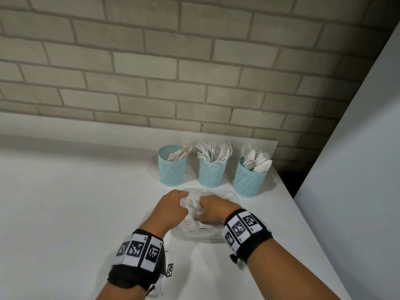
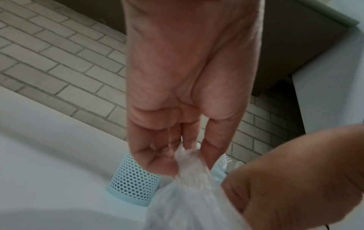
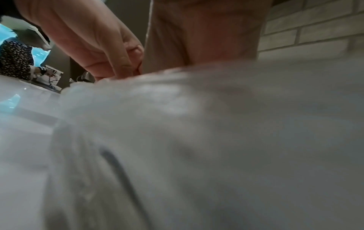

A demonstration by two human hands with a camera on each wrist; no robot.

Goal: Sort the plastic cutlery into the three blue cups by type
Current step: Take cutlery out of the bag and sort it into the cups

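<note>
Cutlery fills the three blue cups at the back of the white bench point(image 1: 86, 191) in the head view: the left cup point(image 1: 172, 167) holds what look like knives, the middle cup point(image 1: 211, 172) forks, the right cup point(image 1: 249, 178) spoons. Just in front of them lies a clear plastic bag point(image 1: 207, 231) with a few white pieces point(image 1: 195, 224) inside, forks by the tines that show. Both hands work at the bag's mouth. The left hand point(image 1: 171, 210) pinches a fold of film, most likely to hold the opening apart, and the right hand point(image 1: 214, 210) curls into the bag beside it, seemingly to fetch the next piece. The cups stand in a row close behind, so each piece has a short way to go.

From the left wrist, the left hand's fingers point(image 2: 157, 157) and thumb bunch a twist of the bag point(image 2: 189, 179), a firm pinching grip. The left cup's mesh wall point(image 2: 133, 182) stands just behind, and the right hand point(image 2: 295, 179) crowds in from the side.

From the right wrist, blurred film of the bag point(image 3: 197, 140) covers most of the frame. The right hand point(image 3: 202, 34) dips into it, its fingertips hidden, so what its grip holds cannot be told. The left hand point(image 3: 94, 46) pinches the bag's edge beside it. A second person sits far behind.
</note>
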